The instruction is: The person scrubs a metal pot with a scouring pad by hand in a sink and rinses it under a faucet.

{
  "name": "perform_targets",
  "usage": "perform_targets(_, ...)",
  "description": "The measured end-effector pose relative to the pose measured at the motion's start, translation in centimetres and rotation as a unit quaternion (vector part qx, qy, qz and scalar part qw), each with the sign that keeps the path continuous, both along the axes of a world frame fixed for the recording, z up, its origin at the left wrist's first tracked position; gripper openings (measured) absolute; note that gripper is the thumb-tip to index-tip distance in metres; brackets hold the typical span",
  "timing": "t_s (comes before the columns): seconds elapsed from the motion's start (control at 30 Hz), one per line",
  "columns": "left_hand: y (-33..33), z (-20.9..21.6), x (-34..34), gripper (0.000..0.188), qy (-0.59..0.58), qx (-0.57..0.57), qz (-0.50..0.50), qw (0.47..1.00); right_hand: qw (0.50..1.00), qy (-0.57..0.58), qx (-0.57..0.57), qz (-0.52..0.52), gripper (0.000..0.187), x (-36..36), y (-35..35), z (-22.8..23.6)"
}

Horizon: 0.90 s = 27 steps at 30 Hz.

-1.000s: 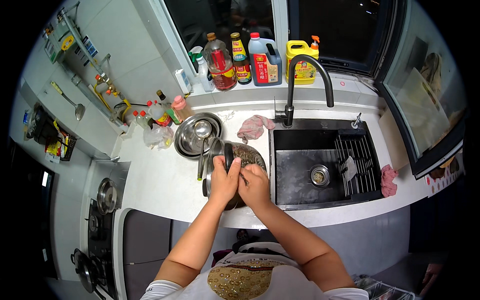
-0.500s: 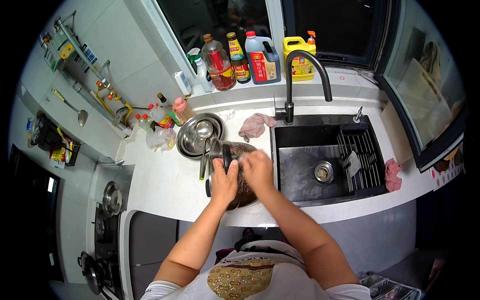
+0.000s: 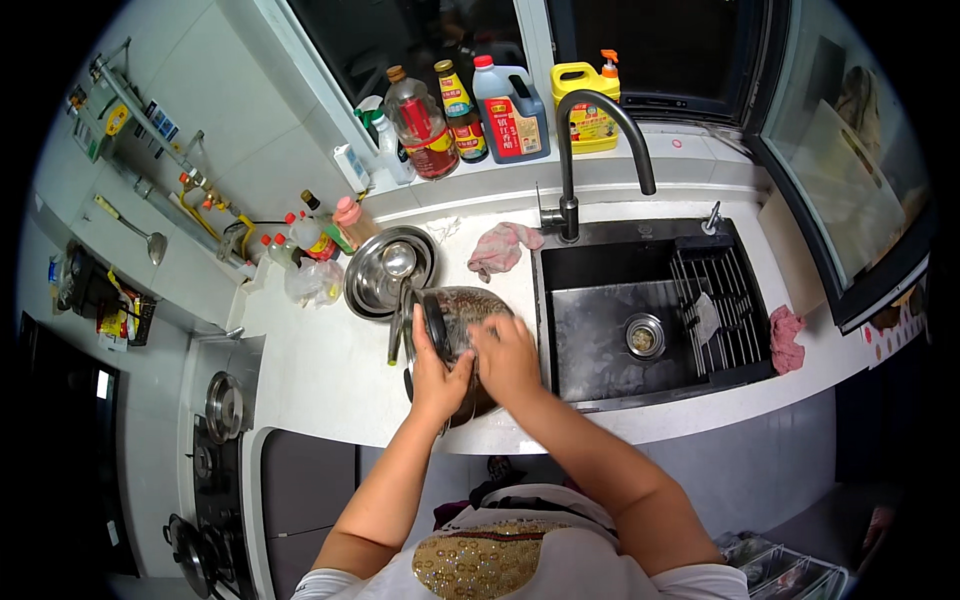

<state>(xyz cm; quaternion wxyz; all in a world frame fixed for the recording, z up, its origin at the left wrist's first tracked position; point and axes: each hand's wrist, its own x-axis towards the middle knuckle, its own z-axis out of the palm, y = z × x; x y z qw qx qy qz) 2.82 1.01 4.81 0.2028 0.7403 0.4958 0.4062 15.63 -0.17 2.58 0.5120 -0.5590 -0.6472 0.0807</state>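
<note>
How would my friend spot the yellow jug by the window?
Find the black sink, then its tall curved faucet. Behind it, on the windowsill, stands the yellow jug. Its orange pump sets it apart from the red-capped jug on its left.

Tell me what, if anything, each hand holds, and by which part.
Left hand: seems to grip a black handle at the pot. Right hand: too blurred to tell.

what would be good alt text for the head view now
A person's left hand and blurred right hand are at a round vessel on a white counter, left of a black sink. Nested metal bowls and a pink cloth lie behind it, and bottles stand on a windowsill.
</note>
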Motion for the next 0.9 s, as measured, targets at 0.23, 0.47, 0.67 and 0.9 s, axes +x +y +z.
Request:
perform_targets(0.23, -2.2, -0.6, -0.1, 0.061, 0.003, -0.09, -0.022, 0.996, 1.0, -0.005, 0.027, 0.005, 0.024, 1.4, -0.5, -0.5)
perform_targets(0.47, -1.3, -0.3, -0.6, 0.049, 0.008, -0.153, -0.014, 0.988, 0.998, -0.028, 0.048, -0.004, 0.02, 1.1, -3.4, -1.5)
perform_targets(0.67, 0.2, 0.3, -0.5, 0.038, -0.008, -0.109, -0.026, 0.994, 0.997, -0.058, 0.054, -0.024, 0.019, 2.3, -1.6, 0.2)
perform_targets(0.9, 1.5, 1.1, 0.5, 0.029, 0.051, -0.12, -0.014, 0.991, 0.992, -0.108, 0.066, -0.027, 0.02, 2.7, -3.2, -0.9)
